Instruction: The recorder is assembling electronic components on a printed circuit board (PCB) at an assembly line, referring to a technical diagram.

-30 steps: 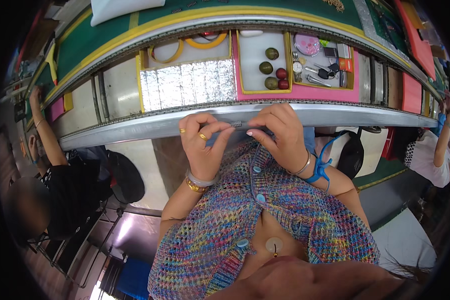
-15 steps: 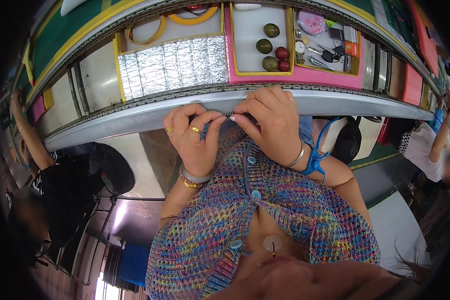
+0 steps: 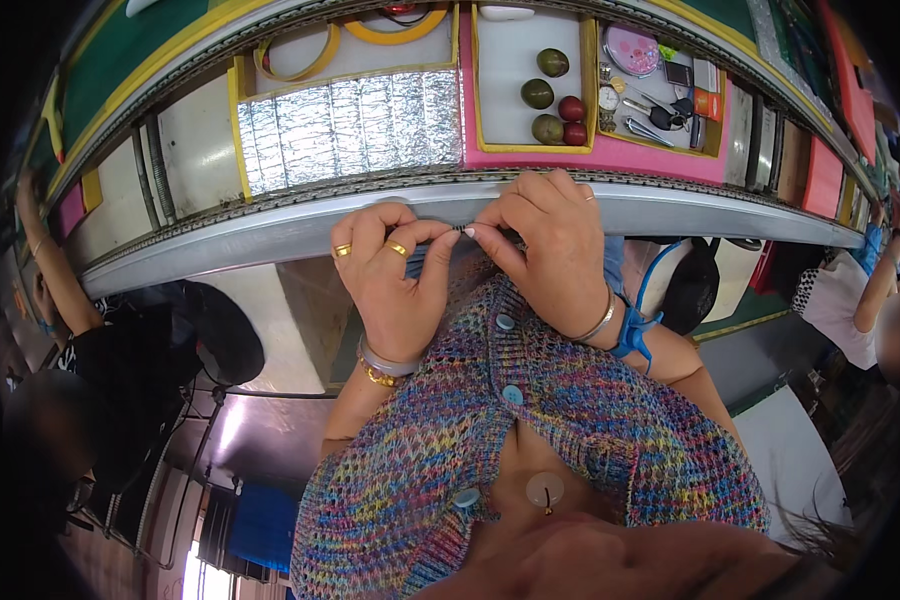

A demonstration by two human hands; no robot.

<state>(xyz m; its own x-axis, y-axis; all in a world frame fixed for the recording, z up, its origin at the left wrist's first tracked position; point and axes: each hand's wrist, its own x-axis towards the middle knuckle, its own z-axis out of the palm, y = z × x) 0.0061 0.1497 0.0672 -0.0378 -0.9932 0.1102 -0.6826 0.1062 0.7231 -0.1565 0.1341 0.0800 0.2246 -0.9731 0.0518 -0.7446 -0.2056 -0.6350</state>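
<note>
A small dark ribbed piece, like a short spring (image 3: 460, 229), is pinched between my two hands at the front rail. My left hand (image 3: 400, 275) grips its left end between thumb and forefinger, the other fingers curled. From the other side, my right hand (image 3: 552, 240) pinches the right end, its remaining fingers bent near the rail. The fingertips almost meet, so most of the piece is covered. Just beyond my hands runs the metal rail (image 3: 270, 235) of the line.
Past the rail, a pink tray (image 3: 610, 160) carries yellow-edged compartments with green and red balls (image 3: 538, 94), a watch (image 3: 608, 98), keys (image 3: 682, 106) and a pink round case (image 3: 632, 50). Silver foil (image 3: 350, 130) lies left, yellow rings (image 3: 300, 55) behind it. Other people work at both sides.
My fingertips have drawn closer together over the spring-like piece, so less of it shows. Both hands have shifted very slightly to the right in view, as has the tray.
</note>
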